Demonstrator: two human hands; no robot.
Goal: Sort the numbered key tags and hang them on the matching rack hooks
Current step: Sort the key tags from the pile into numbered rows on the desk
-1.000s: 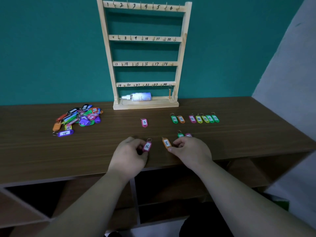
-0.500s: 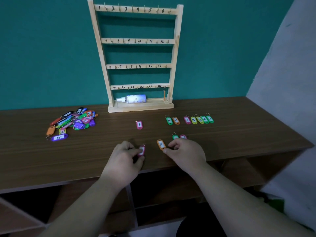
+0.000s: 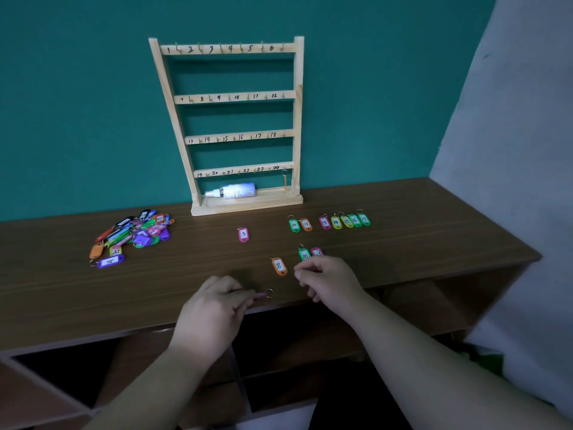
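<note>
A wooden rack (image 3: 235, 96) with four numbered hook rails stands against the teal wall; one orange tag (image 3: 285, 181) hangs at hook 24. My left hand (image 3: 214, 308) pinches a pink tag (image 3: 262, 295) near the table's front edge, its ring sticking out to the right. My right hand (image 3: 325, 282) has its fingers curled just right of the orange tag 8 (image 3: 278, 266); nothing shows between them. Behind it lie green tag 10 (image 3: 304, 254) and a pink tag (image 3: 317, 252). Pink tag 3 (image 3: 243, 234) lies alone. A row of sorted tags (image 3: 330, 221) lies before the rack.
A heap of mixed coloured tags (image 3: 133, 235) sits at the left of the brown table (image 3: 434, 231). A white glue bottle (image 3: 232, 191) lies on the rack's base. Open shelf compartments lie below the table's front edge. A grey wall closes the right side.
My left hand has drawn the pink tag 16 back toward the front edge and turned it edge-on. My right hand let go of the orange tag 8, which now lies on the table.
</note>
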